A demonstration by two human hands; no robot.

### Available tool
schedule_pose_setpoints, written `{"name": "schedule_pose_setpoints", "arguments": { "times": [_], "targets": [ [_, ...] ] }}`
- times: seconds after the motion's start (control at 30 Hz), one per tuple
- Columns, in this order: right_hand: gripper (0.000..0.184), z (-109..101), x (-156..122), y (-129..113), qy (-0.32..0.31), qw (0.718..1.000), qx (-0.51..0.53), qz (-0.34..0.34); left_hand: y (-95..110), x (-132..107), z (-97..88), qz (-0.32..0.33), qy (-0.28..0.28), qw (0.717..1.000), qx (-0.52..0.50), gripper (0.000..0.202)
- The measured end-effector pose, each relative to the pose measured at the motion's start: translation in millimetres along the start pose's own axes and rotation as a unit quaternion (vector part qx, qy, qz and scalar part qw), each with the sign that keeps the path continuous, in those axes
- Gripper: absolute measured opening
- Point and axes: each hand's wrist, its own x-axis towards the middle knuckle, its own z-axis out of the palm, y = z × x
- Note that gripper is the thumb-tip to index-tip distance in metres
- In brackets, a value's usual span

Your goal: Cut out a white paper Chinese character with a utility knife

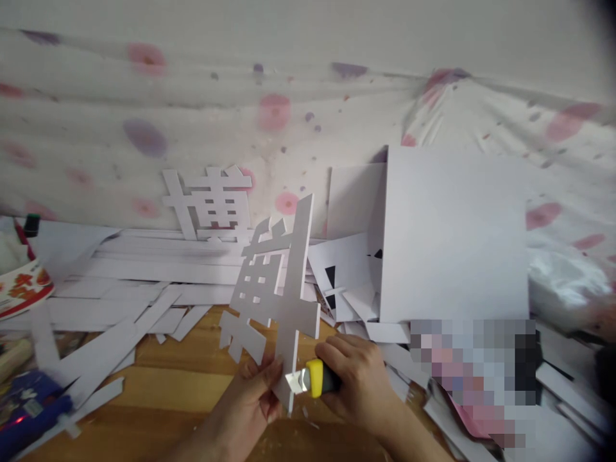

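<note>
A white foam board character cutout [289, 289] stands tilted above the wooden table, pinched near its lower end by my left hand [255, 391]. My right hand [359, 378] is wrapped round a utility knife [315, 378] with a yellow and black body. Its silver blade lies against the lower edge of the cutout, close to my left fingertips. Behind, a similar white cutout [212, 205] leans upright against the patterned sheet.
White board strips [139, 311] lie in layers on the wooden table [178, 378]. A large white board [455, 231] stands at the right, with scraps below. A blue device [33, 407] with a red light sits at lower left. A flowered plastic sheet [206, 122] covers the wall.
</note>
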Motion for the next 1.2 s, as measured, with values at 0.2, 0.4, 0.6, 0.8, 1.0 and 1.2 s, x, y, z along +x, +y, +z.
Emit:
{"name": "schedule_pose_setpoints", "arguments": {
  "times": [0.2, 0.4, 0.6, 0.8, 1.0, 1.2],
  "targets": [
    [0.013, 0, 0, -4, -0.023, 1.0, 0.011, -0.016, 1, -1, 3.2, -0.003, 0.0, 1.0, -0.01, 0.031],
    [0.013, 0, -1, 2, 0.01, 1.0, -0.009, 0.015, -3, -4, 0.0, -0.029, 0.036, 0.999, -0.026, 0.027],
    [0.009, -4, 2, 8, 0.016, 0.999, -0.002, 0.044, 1, -5, 3.6, -0.02, 0.028, 0.999, -0.026, 0.026],
    [0.016, -3, 1, 6, 0.043, 0.997, 0.017, 0.057, 8, -2, 3.6, 0.018, 0.003, 1.0, -0.016, 0.02],
    [0.022, 2, -1, 5, 0.04, 0.995, 0.047, 0.074, 9, -2, 2.9, 0.058, 0.013, 0.998, -0.011, 0.018],
    [0.021, 4, -2, -7, -0.013, 0.967, 0.212, 0.14, 12, 2, 3.5, 0.099, 0.059, 0.992, -0.054, 0.02]
  ]
}}
